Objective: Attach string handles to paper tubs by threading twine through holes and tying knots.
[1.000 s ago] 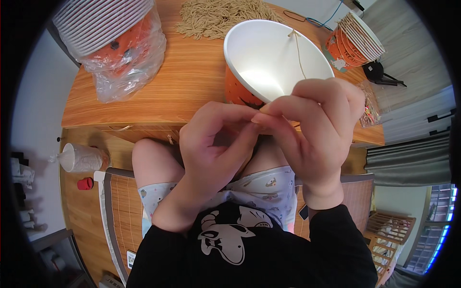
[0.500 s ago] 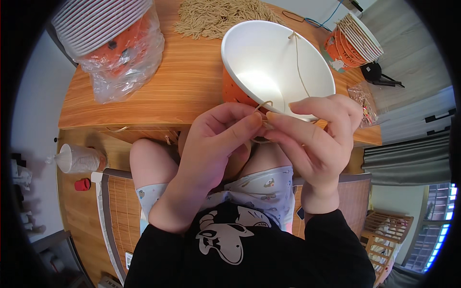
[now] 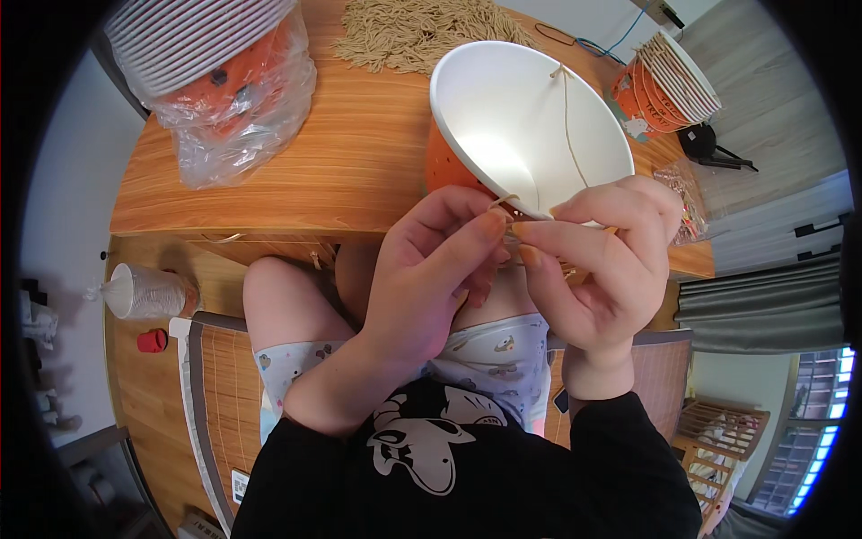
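An orange paper bucket (image 3: pixel 446 168) with a white inside leans over the table's front edge, its mouth tilted toward me. A tan cord (image 3: pixel 567 121) is knotted at the far rim and runs down inside to the near rim. Just below that near rim my left hand (image 3: pixel 426 260) pinches the cord between thumb and forefinger. My right hand (image 3: pixel 602 256) meets it there, thumb and forefinger pressed together on the cord, its other fingers curled against the rim. The fingertips hide the cord's end and any knot.
A heap of tan cords (image 3: pixel 431 34) lies behind the bucket. Stacked buckets in clear plastic (image 3: pixel 224 135) stand on the table's left, more stacked buckets (image 3: pixel 660 90) at the back right. Near those lie a black tool (image 3: pixel 705 144) and a bag of small pieces (image 3: pixel 687 202). A wrapped bucket stack (image 3: pixel 148 292) lies on the floor.
Both hands have moved slightly right together with the bucket. My right thumb and forefinger have closed further together beside my left fingertips.
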Tool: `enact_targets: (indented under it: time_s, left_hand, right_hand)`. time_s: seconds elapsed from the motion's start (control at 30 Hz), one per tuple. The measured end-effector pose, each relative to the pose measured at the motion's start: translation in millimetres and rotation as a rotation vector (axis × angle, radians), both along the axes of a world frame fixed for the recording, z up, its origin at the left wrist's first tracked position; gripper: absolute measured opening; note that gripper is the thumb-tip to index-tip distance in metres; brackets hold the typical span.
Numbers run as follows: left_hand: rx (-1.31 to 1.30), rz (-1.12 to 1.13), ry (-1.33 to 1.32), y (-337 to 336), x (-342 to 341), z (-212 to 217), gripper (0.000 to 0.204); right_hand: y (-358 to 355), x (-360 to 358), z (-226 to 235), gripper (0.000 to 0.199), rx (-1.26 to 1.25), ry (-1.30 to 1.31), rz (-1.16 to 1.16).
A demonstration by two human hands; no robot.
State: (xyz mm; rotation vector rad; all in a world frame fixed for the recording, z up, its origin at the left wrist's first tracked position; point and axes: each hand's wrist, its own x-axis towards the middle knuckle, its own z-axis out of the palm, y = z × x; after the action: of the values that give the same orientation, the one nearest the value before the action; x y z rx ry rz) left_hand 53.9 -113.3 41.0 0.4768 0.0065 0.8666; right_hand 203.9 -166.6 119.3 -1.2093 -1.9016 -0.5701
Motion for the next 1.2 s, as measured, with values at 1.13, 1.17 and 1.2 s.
enact_targets:
  time_s: [1.13,1.17,1.2]
  left_hand:
    - [0.784,0.868,0.669,-5.0,-6.0,10.6,0.016]
    - [0.880,0.937,0.708,-3.6,-6.9,11.2,0.017]
    - [0.880,0.937,0.708,-2.0,-7.8,11.8,0.017]
  right_hand:
    - [1.4,5.4,5.4,0.043,-0.242,0.037,0.142]
    - [1.8,6.0,8.5,0.045,-0.238,-0.005,0.150]
    - [1.9,6.4,10.1,0.047,-0.233,-0.048,0.157]
